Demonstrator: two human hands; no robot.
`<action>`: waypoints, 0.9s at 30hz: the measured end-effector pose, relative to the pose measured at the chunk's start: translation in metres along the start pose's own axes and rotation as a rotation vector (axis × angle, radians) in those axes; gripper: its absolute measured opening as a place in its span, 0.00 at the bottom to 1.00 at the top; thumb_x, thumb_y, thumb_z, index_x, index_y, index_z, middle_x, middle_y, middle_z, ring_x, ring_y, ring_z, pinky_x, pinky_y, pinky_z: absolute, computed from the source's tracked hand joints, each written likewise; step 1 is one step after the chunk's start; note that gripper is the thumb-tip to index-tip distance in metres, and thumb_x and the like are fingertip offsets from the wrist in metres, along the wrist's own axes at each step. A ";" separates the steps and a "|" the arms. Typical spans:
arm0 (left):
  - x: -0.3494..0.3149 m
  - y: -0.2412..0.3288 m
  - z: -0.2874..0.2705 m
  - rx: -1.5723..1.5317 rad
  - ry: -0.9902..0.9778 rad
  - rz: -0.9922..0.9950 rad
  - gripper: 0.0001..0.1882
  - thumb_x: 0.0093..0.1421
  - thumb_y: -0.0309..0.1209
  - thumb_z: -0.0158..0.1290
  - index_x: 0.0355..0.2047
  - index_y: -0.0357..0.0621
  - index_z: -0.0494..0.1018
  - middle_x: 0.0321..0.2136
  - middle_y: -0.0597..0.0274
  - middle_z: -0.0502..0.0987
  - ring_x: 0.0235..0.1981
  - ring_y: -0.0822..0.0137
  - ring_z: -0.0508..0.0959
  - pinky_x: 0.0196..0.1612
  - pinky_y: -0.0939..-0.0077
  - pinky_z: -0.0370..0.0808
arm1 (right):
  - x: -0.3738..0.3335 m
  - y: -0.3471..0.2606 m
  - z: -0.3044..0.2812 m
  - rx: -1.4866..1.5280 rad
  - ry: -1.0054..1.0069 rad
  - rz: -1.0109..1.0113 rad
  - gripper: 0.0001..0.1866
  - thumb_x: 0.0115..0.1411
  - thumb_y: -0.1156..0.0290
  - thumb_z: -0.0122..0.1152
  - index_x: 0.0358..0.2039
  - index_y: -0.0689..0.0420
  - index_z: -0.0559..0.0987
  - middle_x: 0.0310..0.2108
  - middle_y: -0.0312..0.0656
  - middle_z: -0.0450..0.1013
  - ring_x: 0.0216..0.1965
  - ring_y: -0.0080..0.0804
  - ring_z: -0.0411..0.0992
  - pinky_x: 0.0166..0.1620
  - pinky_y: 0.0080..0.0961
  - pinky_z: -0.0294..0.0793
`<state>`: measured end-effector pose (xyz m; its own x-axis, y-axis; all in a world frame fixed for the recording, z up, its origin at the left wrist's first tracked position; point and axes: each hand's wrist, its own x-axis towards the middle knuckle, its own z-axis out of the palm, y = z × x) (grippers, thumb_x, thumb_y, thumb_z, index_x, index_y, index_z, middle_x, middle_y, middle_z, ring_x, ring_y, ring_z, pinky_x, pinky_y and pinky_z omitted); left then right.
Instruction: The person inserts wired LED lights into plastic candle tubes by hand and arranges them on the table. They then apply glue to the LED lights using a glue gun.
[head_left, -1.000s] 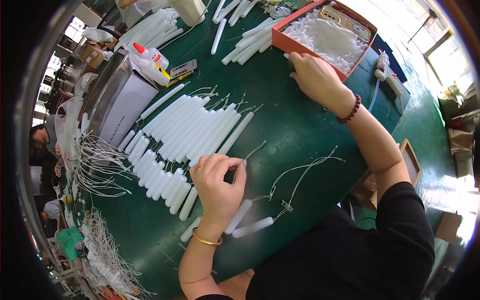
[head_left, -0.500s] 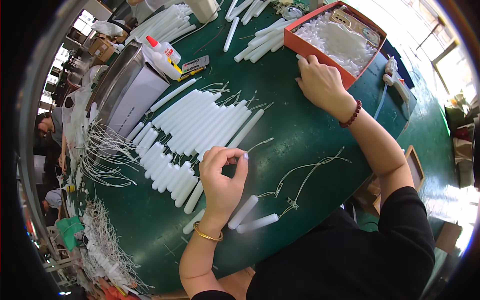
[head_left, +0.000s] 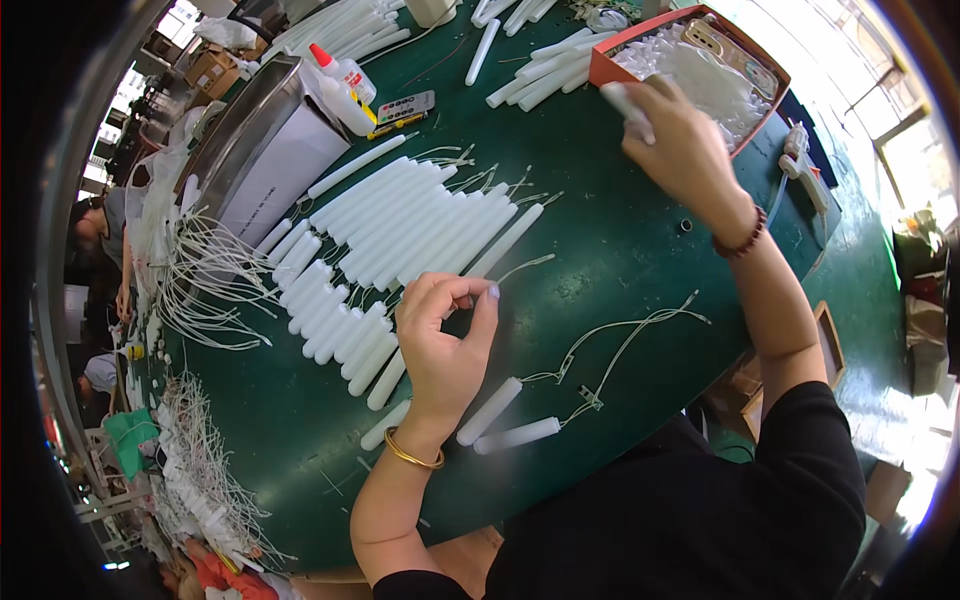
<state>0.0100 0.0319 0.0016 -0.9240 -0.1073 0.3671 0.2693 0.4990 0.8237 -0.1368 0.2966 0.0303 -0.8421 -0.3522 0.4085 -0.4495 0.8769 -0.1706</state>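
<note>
beside the red box (head_left: 604, 68), the right hand (head_left: 685, 150) is closed around a white tube (head_left: 627, 107), seemingly the fetching step, so the left hand (head_left: 440, 340) should steady its tightly pinched wire (head_left: 526, 266).

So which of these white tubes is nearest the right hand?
The held tube, gripped in the right hand by the red box. The long tubes left of the box lie on the green table, apart from that hand.
</note>
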 end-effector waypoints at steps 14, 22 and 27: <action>0.001 -0.002 -0.003 0.038 -0.011 0.010 0.04 0.55 0.21 0.61 0.32 0.36 0.79 0.29 0.63 0.75 0.30 0.70 0.72 0.35 0.78 0.70 | -0.053 -0.033 -0.015 1.767 -0.197 0.435 0.10 0.67 0.73 0.48 0.47 0.61 0.66 0.45 0.48 0.68 0.34 0.30 0.75 0.35 0.21 0.78; -0.009 0.013 -0.069 0.568 -0.179 0.143 0.09 0.53 0.30 0.64 0.34 0.43 0.81 0.33 0.63 0.77 0.36 0.59 0.76 0.42 0.65 0.64 | -0.032 -0.026 0.007 1.397 -0.950 0.342 0.11 0.64 0.75 0.57 0.46 0.65 0.75 0.44 0.50 0.76 0.45 0.34 0.80 0.45 0.21 0.82; -0.033 0.023 -0.093 0.677 -0.294 0.040 0.11 0.52 0.33 0.66 0.33 0.43 0.81 0.32 0.64 0.76 0.36 0.61 0.75 0.43 0.66 0.63 | -0.014 -0.045 0.011 0.857 -0.880 -0.237 0.13 0.59 0.76 0.61 0.46 0.62 0.80 0.36 0.42 0.79 0.34 0.26 0.77 0.40 0.23 0.78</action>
<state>0.0718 -0.0329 0.0487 -0.9771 0.1094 0.1825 0.1657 0.9293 0.3302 -0.1082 0.2590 0.0228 -0.4789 -0.8609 -0.1715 -0.3883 0.3830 -0.8382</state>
